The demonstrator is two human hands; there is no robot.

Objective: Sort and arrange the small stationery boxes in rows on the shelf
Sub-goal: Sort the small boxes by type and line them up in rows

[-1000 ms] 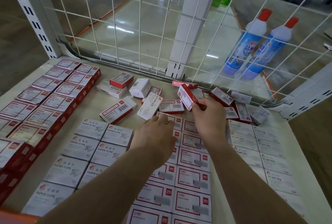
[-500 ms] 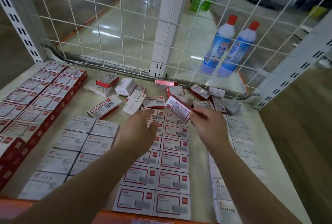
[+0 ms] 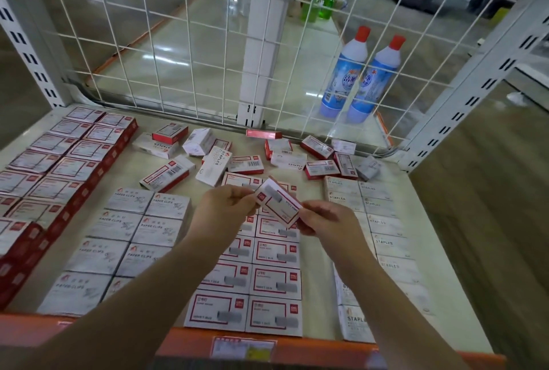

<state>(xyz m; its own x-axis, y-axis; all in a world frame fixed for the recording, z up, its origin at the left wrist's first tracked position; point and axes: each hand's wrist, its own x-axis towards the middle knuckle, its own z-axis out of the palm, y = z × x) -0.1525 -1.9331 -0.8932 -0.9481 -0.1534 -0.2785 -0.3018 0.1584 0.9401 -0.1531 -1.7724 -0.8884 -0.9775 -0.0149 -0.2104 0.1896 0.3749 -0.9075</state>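
Fingers of the left hand and right hand pinch opposite ends of a red-bordered white stationery box, which is tilted and lifted clear above the middle rows of matching boxes. Paper clip boxes lie left, staples boxes right, and loose boxes sit behind on the shelf.

Shelf crowded with box rows, bare lanes between them.

Bare shelf surface runs between the red-edged boxes at left and the paper clip boxes. Loose boxes clutter the back, against the wire mesh panel, which closes off the rear. A narrow lane separates the middle rows from the staples boxes.
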